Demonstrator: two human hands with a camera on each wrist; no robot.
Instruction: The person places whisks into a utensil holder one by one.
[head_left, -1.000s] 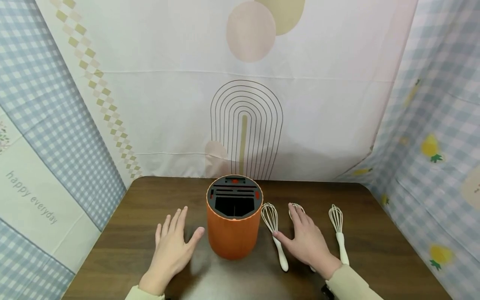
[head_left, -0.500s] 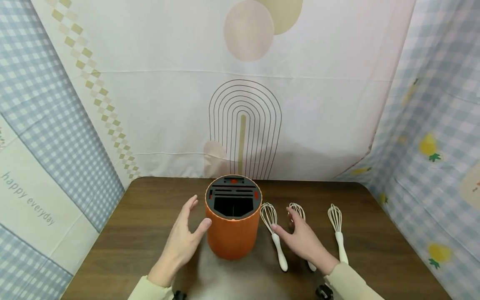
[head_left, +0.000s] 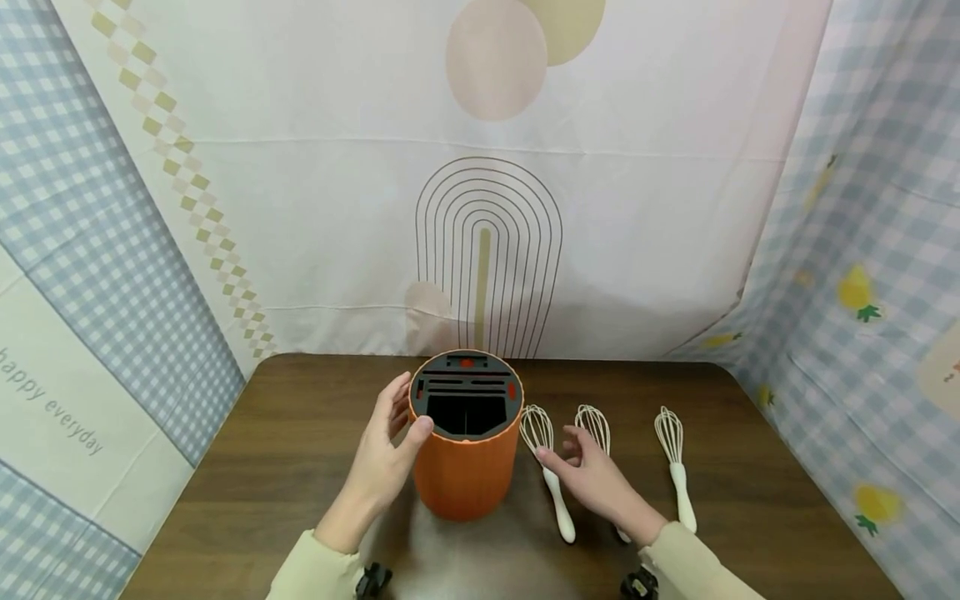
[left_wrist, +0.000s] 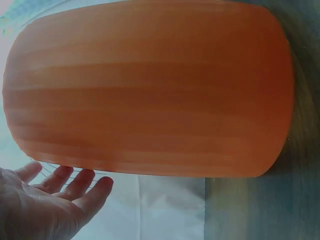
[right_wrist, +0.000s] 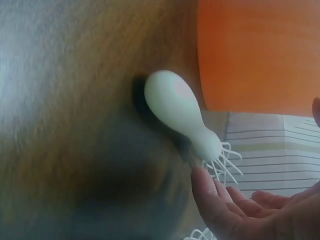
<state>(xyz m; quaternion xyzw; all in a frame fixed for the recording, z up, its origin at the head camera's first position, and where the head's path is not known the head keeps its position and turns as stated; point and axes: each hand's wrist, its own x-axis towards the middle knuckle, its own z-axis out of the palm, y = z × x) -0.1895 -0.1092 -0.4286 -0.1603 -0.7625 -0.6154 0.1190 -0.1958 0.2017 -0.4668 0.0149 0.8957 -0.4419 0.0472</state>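
Note:
An orange round utensil holder (head_left: 465, 479) stands upright on the table, its dark top divided into slots and a larger opening. My left hand (head_left: 378, 458) is at the holder's left side, fingers bent along the rim and thumb by the front edge. In the left wrist view its fingertips lie close under the holder's wall (left_wrist: 150, 90); contact is unclear. To the right, my right hand (head_left: 592, 479) hovers by the left white whisk (head_left: 558, 508), fingers loosely bent, holding nothing. It partly covers the middle whisk (head_left: 594, 423). The right wrist view shows fingertips beside the left whisk's handle (right_wrist: 172, 102).
A third white whisk (head_left: 682, 492) lies farther right on the brown wooden table (head_left: 247, 492). Behind the table hangs a patterned white cloth (head_left: 337, 225). Blue checked cloth (head_left: 862, 400) hangs along the right side, and similar cloth along the left.
My left hand has moved right and up to the holder's rim, its fingers bending. My right hand has drawn slightly left and its fingers have bent, uncovering more of the middle whisk.

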